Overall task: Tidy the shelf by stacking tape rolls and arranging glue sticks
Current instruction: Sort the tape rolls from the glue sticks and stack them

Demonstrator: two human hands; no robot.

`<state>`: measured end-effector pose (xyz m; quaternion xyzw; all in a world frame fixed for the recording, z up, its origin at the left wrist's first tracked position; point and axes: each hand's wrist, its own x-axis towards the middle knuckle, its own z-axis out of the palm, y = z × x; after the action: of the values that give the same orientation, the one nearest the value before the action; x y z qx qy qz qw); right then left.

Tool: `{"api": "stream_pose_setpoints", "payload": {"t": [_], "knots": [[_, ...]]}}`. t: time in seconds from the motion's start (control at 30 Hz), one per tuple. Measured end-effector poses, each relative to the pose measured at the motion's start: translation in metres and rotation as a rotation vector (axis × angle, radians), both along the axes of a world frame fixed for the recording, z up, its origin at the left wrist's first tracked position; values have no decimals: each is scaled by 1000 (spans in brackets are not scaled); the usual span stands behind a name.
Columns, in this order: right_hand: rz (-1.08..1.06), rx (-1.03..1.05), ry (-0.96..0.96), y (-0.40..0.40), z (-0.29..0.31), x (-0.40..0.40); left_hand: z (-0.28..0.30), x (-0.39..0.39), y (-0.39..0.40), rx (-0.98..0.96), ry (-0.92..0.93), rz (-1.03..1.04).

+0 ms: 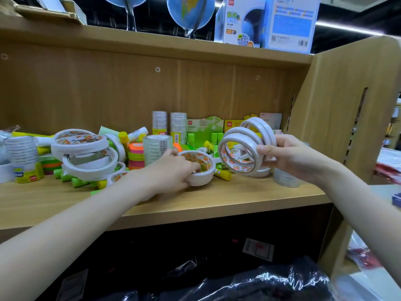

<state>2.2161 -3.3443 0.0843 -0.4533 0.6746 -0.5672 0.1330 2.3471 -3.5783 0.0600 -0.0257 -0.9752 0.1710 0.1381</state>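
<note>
Tape rolls (pixel 247 146) sit bunched upright in your right hand (pixel 288 157) while your left hand (pixel 173 170) pinches another roll (pixel 198 168) on the shelf (pixel 238 198), so lift it level and square the edges.

Even, bright light falls from above onto the shelf board (pixel 217 200), leaving soft shadows beneath the tape rolls (pixel 82 153). The compartment below lies dark, with glare on black plastic wrap (pixel 271 281). Wide-angle distortion bends the edges; everything looks slightly soft.
</note>
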Motion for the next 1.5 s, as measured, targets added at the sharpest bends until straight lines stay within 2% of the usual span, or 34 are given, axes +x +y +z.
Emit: {"api": "stream_pose_setpoints", "payload": {"t": [0.13, 0.3, 0.4, 0.47, 0.6, 0.7, 0.83, 0.93, 1.07, 1.27, 1.33, 1.43, 1.5], "knots": [[-40, -52, 31, 2, 6, 5, 1, -1, -3, 106, 84, -64], [-109, -14, 97, -4, -3, 9, 11, 1, -5, 334, 272, -156], [-139, -75, 150, -5, -1, 13, 16, 5, -8, 378, 423, -249], [-141, -129, 179, -10, 3, 18, 20, 14, -9, 361, 557, -276], [-130, -187, 366, -35, 22, 38, 35, 49, -21, 154, 863, -256], [-66, -258, 517, -75, 45, 64, 51, 86, -45, 48, 945, -140], [20, -245, 696, -150, 69, 101, 59, 145, -97, 13, 931, 123], [33, -173, 918, -211, 76, 125, 54, 190, -138, 43, 889, 332], [69, -188, 1125, -277, 75, 168, 64, 255, -186, -15, 821, 508], [31, -80, 1221, -336, 82, 201, 111, 284, -252, 140, 566, 792], [17, -44, 1239, -347, 82, 201, 120, 278, -271, 119, 432, 864], [5, -15, 1239, -357, 83, 193, 122, 262, -293, 126, 290, 928], [6, -3, 1228, -360, 84, 188, 119, 251, -303, 174, 275, 941]]}}
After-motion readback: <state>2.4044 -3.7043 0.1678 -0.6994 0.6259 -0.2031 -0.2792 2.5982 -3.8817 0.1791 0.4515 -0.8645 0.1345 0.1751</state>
